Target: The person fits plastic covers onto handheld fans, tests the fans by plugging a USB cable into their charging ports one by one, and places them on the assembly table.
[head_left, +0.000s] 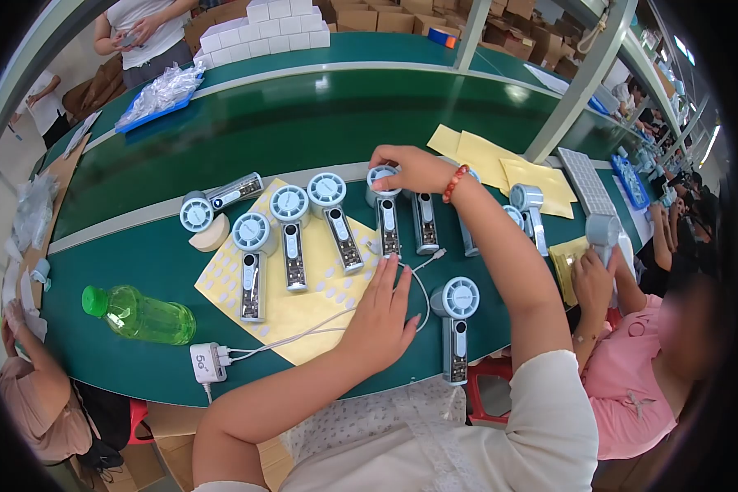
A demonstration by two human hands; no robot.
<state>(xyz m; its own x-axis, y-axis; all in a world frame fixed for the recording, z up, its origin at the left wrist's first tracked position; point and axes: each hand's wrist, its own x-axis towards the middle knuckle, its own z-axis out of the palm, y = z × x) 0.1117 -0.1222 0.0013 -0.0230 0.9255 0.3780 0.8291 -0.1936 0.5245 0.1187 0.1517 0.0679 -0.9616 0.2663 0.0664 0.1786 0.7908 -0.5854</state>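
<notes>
My right hand (402,168) grips the round head of a light blue handheld fan (388,221), its fingers curled over the top. The fingers of my left hand (381,316) are spread at the lower end of that fan's handle, beside a white cable (425,287). More fans lie around: one (327,193) just left on the yellow sheet (303,334), one (425,223) just right, and one (455,328) near the front edge. The sheet bears small pale stickers.
A green bottle (152,316) and a white charger (207,362) stand at the left. Yellow sheets (492,164) lie behind my right arm. A person in pink (631,377) holds a fan at the right. A metal post (578,82) rises behind.
</notes>
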